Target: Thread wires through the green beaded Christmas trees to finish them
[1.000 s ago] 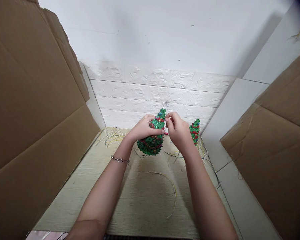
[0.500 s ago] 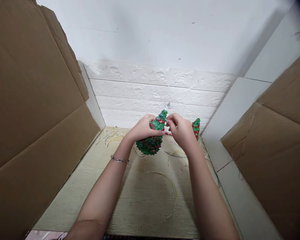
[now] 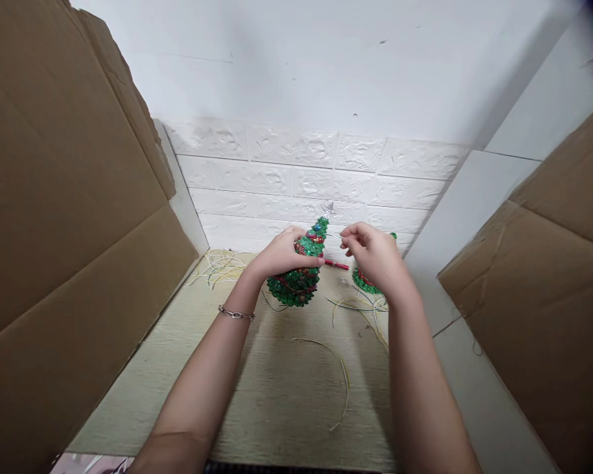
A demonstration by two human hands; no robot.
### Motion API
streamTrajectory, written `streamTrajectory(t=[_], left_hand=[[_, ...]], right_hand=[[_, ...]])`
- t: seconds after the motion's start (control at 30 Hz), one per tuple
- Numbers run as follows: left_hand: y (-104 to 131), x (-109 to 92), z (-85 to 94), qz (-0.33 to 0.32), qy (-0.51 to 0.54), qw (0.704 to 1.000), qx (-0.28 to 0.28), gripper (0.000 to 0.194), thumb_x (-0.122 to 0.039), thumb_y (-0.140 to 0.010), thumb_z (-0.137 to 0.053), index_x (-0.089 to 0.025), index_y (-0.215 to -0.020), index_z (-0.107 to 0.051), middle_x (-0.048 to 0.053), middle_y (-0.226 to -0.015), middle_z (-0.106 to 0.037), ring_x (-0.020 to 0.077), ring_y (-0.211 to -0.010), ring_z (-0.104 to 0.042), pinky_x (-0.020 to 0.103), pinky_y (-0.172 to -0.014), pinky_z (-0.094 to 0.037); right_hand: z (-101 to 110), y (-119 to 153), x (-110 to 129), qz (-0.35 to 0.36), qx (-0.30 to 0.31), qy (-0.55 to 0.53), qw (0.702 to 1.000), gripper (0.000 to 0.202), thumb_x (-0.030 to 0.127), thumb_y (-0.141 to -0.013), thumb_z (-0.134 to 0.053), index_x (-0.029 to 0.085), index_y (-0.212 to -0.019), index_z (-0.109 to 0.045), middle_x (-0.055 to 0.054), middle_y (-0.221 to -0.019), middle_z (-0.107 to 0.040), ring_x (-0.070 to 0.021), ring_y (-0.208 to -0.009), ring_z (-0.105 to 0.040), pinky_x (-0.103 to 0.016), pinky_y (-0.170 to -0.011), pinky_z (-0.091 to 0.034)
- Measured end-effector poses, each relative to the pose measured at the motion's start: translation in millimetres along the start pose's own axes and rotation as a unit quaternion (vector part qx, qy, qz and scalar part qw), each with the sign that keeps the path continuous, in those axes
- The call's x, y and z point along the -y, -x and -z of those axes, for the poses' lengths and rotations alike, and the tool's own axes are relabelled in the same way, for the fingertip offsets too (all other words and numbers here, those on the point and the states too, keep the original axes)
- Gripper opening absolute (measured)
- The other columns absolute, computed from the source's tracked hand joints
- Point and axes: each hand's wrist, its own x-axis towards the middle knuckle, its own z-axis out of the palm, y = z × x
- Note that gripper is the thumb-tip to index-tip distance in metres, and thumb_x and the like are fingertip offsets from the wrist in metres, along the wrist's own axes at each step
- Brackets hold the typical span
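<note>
My left hand (image 3: 291, 251) is wrapped round a small green decorative Christmas tree (image 3: 301, 289) with red garland and glitter, its thumb across the front. The tree leans a little to the right, and a clear star (image 3: 328, 208) tops it. To the right of its upper part, my right hand (image 3: 368, 253) is closed in a pinch. A faint thin strand (image 3: 334, 236) runs between the tree and those fingertips. Behind my right hand stands a second, similar tree (image 3: 366, 282), partly hidden. A red stick-like object (image 3: 337, 264) lies near my left thumb.
Loose yellow and white wires (image 3: 222, 268) lie along the back left of the table (image 3: 178, 382), with more wires (image 3: 358, 304) at the right. One curved wire (image 3: 344, 375) lies in front. Cardboard sheets (image 3: 79, 197) flank both sides; a white brick-patterned wall (image 3: 277, 174) stands behind.
My right hand has moved right, away from the held tree, still pinched. More of the red object and the second tree's base now shows. My left hand has hardly moved.
</note>
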Motion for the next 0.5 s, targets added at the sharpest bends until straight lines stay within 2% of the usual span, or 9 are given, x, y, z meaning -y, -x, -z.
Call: streamTrajectory(t=[0.13,0.27,0.4,0.5], left_hand=[[-0.5,-0.6,-1.8,-0.007,0.008,1.000,0.002,0.050,-0.053,-0.061,-0.066,-0.017,-0.096,-0.062,0.007,-0.101,-0.055,0.0247,-0.100,-0.050,0.039,-0.090,-0.040],[1.2,0.7,5.5,-0.002,0.016,1.000,-0.012,0.051,-0.054,-0.062,-0.065,-0.018,-0.098,-0.062,0.007,-0.106,-0.056,0.0247,-0.106,-0.049,0.038,-0.093,-0.038],[3.4,4.2,14.5,0.027,0.007,0.999,-0.033,0.052,-0.054,-0.062,-0.066,-0.017,-0.098,-0.062,0.009,-0.110,-0.055,0.0245,-0.107,-0.050,0.038,-0.094,-0.038],[3.6,5.4,14.8,0.028,0.004,0.999,-0.034,0.051,-0.053,-0.061,-0.066,-0.017,-0.098,-0.062,0.008,-0.110,-0.056,0.0243,-0.105,-0.050,0.037,-0.093,-0.038]], right_hand=[[-17.4,-0.2,10.2,0.033,-0.003,0.024,0.999,0.016,0.024,-0.081,-0.046,0.019,-0.093,-0.056,-0.004,-0.077,-0.065,-0.0164,-0.069,-0.058,-0.029,-0.065,-0.040],[-2.9,3.0,8.3,0.023,-0.006,0.030,0.999,0.027,0.031,-0.079,-0.053,0.020,-0.104,-0.055,-0.005,-0.085,-0.066,-0.0175,-0.075,-0.059,-0.029,-0.067,-0.041],[19.9,2.7,-2.5,-0.006,-0.024,0.060,0.998,0.014,0.029,-0.079,-0.052,0.019,-0.085,-0.061,-0.004,-0.080,-0.067,-0.0171,-0.072,-0.059,-0.029,-0.066,-0.040],[20.3,0.9,-4.3,-0.020,-0.023,0.069,0.997,0.015,0.027,-0.080,-0.050,0.019,-0.076,-0.062,-0.003,-0.069,-0.065,-0.0162,-0.064,-0.058,-0.028,-0.062,-0.038]])
